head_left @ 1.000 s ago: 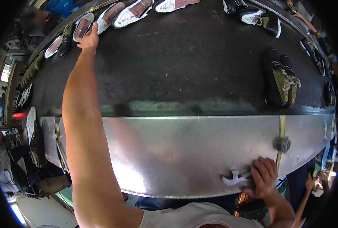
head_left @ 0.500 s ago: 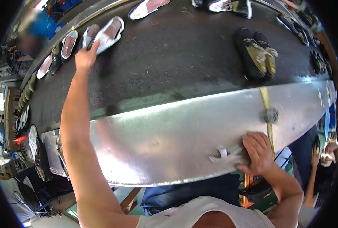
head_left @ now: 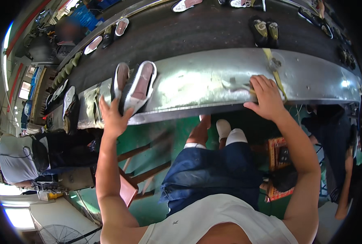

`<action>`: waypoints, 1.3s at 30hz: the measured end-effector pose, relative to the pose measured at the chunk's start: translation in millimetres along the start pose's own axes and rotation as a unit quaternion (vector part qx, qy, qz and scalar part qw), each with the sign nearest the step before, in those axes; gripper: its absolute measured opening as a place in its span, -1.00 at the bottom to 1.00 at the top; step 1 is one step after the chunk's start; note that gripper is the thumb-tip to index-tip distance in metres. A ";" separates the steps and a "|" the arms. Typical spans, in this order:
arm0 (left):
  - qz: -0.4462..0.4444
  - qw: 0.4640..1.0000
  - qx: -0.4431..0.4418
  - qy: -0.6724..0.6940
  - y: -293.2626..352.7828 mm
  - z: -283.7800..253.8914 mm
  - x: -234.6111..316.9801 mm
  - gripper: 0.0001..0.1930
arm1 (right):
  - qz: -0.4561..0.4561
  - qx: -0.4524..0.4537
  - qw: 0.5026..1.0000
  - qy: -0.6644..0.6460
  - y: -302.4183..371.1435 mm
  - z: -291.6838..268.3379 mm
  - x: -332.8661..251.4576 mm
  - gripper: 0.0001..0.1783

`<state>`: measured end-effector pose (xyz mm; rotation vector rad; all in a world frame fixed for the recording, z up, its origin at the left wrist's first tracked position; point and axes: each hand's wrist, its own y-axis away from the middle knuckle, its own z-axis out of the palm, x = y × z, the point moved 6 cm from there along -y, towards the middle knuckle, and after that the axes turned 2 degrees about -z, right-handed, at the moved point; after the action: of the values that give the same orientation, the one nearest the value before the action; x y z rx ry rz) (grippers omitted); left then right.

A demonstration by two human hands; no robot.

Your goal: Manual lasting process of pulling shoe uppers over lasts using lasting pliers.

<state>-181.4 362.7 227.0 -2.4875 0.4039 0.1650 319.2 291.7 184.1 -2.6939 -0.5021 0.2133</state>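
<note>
Dark conveyor belting [head_left: 213,32] carries shoes past a shiny metal surface [head_left: 189,87], and since a second ago the left hand [head_left: 112,118], then stretched far out to the belt's back edge, has come back to the near rim with a pair of white, pink-lined shoes [head_left: 135,87], which suggests they have been pulled off the line. That hand grips the pair from below by the heels, soles tilted up over the rim. To the right, the right hand [head_left: 266,97] stays pressed flat on the surface, fingers spread, holding nothing.

Dark shoe pair [head_left: 264,31] on the black conveyor belt [head_left: 197,32]; a seated person in grey [head_left: 14,158] at far left.
</note>
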 end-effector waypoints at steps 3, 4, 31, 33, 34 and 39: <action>0.083 0.989 -0.051 0.107 -35.8 3.9 41.7 -0.23 | 0.028 -0.016 0.998 0.055 19.8 -11.9 -11.6 -0.32; 0.087 0.981 -0.072 0.161 -49.8 38.4 40.9 -0.23 | 0.039 -0.036 0.994 0.093 21.2 1.2 -16.4 -0.41; 0.042 0.741 -0.175 0.647 246.0 -53.9 298.5 0.16 | 0.228 -0.047 0.743 -0.628 202.7 43.6 -175.6 -0.60; 0.060 0.740 -0.168 0.648 251.7 -64.6 302.9 0.17 | 0.212 -0.081 0.758 -0.611 205.9 44.7 -193.0 -0.57; 0.089 0.745 -0.157 0.642 252.5 -70.8 304.7 0.17 | 0.212 -0.112 0.766 -0.597 207.4 42.4 -199.1 -0.56; 0.121 0.722 -0.193 0.653 255.9 -68.3 304.4 0.24 | 0.204 -0.106 0.777 -0.586 216.3 41.8 -202.7 -0.54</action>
<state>25.4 50.0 77.8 -2.4944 1.3474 -1.6495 190.9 44.5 74.4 -2.5002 -0.2173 2.1183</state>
